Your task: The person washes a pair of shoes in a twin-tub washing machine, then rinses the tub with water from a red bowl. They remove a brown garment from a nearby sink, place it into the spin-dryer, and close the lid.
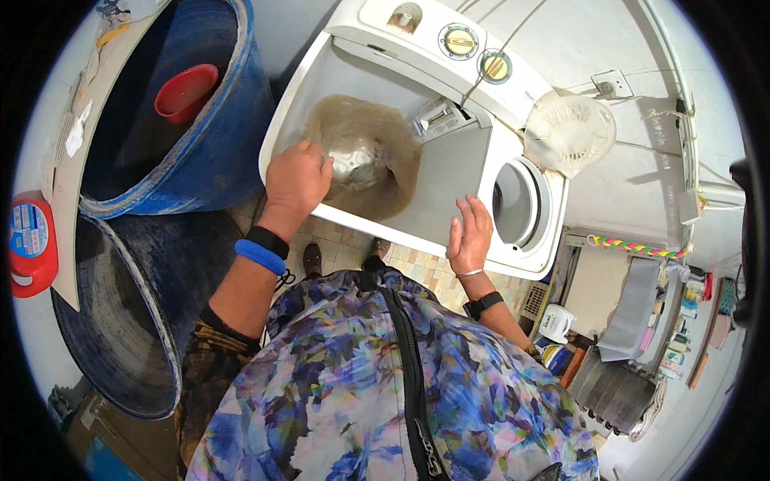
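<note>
A white twin-tub washing machine [415, 237] stands before me. Murky brown water [361, 114] swirls in its wash tub, with a dip at the centre over the pale pulsator [355, 161]. My left hand [299, 177] is over the tub's front left corner, fingers curled and fingertips hidden; whether it grips anything is unclear. Over the front rim, just left of the spin drum opening [516, 201], my right hand [471, 234] has its fingers extended and holds nothing. Two yellow-faced dials [460, 42] sit on the back panel.
A blue drum [222, 162] at left holds a red bowl [186, 93]; a second dark drum [126, 324] lies nearer me. A red detergent bottle [33, 249] is at far left. A white round lid [570, 135] leans behind the spinner. Cords hang over the panel near a wall socket [612, 84].
</note>
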`<state>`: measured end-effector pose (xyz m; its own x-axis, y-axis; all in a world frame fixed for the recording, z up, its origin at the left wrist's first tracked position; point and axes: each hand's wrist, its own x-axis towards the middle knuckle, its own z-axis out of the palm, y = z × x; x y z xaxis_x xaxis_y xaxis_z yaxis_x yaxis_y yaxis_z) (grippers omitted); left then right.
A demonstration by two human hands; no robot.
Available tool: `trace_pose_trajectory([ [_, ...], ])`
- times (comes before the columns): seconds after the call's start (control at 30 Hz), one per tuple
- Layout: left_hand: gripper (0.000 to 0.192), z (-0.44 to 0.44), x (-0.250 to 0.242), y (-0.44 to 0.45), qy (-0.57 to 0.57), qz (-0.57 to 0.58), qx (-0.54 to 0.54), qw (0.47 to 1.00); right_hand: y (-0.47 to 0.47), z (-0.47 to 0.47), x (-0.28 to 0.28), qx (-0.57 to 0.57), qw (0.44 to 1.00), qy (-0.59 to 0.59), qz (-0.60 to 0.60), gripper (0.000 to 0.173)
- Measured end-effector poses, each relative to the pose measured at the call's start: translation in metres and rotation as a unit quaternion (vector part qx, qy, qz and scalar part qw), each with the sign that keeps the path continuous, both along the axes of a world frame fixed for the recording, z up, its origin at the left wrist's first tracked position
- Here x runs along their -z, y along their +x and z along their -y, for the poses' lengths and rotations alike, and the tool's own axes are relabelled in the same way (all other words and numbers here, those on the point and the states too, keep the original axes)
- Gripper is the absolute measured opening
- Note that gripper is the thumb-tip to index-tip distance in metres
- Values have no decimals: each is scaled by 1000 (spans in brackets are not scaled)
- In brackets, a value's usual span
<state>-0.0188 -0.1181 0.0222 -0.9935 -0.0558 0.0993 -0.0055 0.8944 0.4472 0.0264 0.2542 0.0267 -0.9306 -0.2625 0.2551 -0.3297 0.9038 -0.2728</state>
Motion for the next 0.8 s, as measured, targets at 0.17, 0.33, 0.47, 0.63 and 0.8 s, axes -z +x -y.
trace_pose_trajectory([
  [0.17, 23, 0, -3, -1, 7, -15, 4, 1000, 1, 1, -1, -4, 1000, 10, -2, 36],
  [0.33, 25, -2, -4, -2, -17, 47, -4, 999, 0, 2, -3, -11, 1000, 9, 7, 35],
  [0.47, 27, -3, -2, -4, -51, 50, -3, 997, 1, -2, 0, -18, 999, -25, 31, 35],
  [0.63, 28, -5, -1, -4, -62, 53, -18, 996, 2, -16, 0, -40, 994, -76, 69, 37],
  [0.8, 27, -6, -3, -6, -71, 79, -32, 994, -22, -26, -21, -21, 965, -233, 122, 31],
])
